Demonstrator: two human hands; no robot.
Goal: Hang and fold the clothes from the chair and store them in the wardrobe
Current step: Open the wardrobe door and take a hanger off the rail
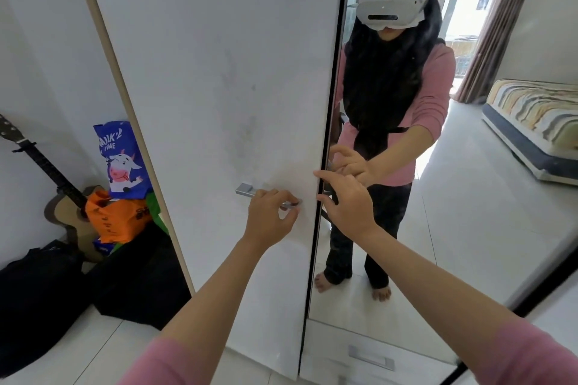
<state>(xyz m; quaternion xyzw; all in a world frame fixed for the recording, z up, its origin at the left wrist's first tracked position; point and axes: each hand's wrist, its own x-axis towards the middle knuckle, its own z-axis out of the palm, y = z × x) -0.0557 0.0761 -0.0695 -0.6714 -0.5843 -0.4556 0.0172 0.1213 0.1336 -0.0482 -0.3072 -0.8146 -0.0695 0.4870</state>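
Left hand [271, 216] grips the wardrobe [219, 72] handle [250, 192], right hand [347, 203] loose beside it; doors closed, clothes unseen.

Head camera, close to the wardrobe, facing forward and down.
The single wide-angle view looked from the person's head at the white wardrobe door [219, 87] from near arm's reach; the mirror door [469, 228] to its right faced the camera back, showing the headset [391, 0] that carried it.
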